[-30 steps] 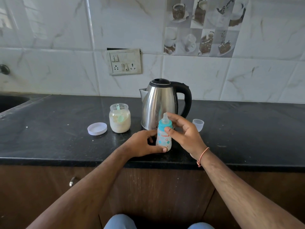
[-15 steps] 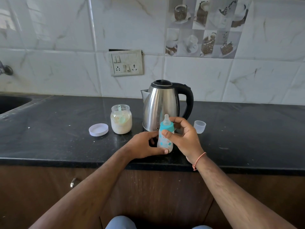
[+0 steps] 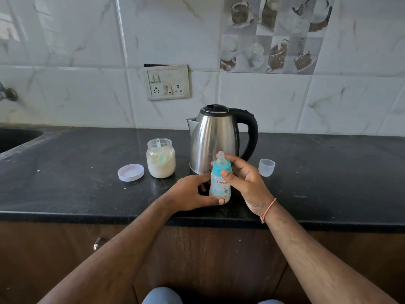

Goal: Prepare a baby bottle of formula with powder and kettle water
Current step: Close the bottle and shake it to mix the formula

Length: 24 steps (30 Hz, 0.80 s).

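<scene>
A small baby bottle (image 3: 219,188) with a teal collar and clear teat stands upright on the black counter (image 3: 65,183), just in front of a steel kettle (image 3: 213,139) with a black handle. My left hand (image 3: 189,193) grips the bottle's lower body from the left. My right hand (image 3: 245,179) wraps the teal collar from the right, thumb across its front. An open glass jar of pale powder (image 3: 161,161) with a green scoop inside sits left of the kettle.
The jar's white lid (image 3: 130,172) lies flat left of the jar. A small clear cap (image 3: 266,167) stands right of the kettle. A sink (image 3: 15,139) is at the far left; a wall socket panel (image 3: 167,82) sits above the counter.
Both hands stay on the bottle in the same place. My right hand's fingers have shifted slightly around the teal collar.
</scene>
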Tool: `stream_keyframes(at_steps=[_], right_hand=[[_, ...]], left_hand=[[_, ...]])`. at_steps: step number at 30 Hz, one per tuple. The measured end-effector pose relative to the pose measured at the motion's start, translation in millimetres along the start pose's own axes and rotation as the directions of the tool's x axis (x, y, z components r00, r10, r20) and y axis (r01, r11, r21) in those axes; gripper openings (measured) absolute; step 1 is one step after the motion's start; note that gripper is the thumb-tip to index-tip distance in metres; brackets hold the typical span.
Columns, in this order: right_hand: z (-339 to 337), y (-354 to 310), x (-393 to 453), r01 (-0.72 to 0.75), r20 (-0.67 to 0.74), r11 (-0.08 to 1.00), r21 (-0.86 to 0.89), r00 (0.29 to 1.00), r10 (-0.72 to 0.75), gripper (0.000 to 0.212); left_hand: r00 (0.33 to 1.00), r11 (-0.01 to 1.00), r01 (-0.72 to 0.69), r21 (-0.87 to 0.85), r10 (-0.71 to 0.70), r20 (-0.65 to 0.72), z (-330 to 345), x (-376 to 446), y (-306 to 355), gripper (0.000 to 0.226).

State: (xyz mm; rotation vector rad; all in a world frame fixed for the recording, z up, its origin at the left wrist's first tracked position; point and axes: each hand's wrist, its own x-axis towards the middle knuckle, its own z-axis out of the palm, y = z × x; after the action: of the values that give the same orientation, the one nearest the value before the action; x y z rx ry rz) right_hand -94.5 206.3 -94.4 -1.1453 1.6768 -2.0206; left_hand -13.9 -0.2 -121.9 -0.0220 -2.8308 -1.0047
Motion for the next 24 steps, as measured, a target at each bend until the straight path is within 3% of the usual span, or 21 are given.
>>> stream_keyframes(at_steps=[4,8,15,24], right_hand=[[-6,-9,7,-0.040,0.075,0.993,0.111,0.997,0.031,0.042],[-6,-15,14,-0.041,0.109,0.998,0.055,0.993,0.035,0.046],[-8,-3,0,0.007,0.019,0.999,0.042,1.000,-0.008,0.043],[-14,1,2,0.027,-0.022,0.984,-0.175,0.999,-0.031,0.042]], left_hand=[[0.999,0.999,-0.005,0.040,0.003,0.042,-2,1,-1,0.084],[0.999,1.000,-0.004,0.031,0.003,0.051,-2,1,-1,0.088],[1.000,1.000,-0.015,0.000,0.015,0.011,-1,-1,0,0.080],[1.000,1.000,0.003,0.009,-0.004,0.013,0,1,-1,0.082]])
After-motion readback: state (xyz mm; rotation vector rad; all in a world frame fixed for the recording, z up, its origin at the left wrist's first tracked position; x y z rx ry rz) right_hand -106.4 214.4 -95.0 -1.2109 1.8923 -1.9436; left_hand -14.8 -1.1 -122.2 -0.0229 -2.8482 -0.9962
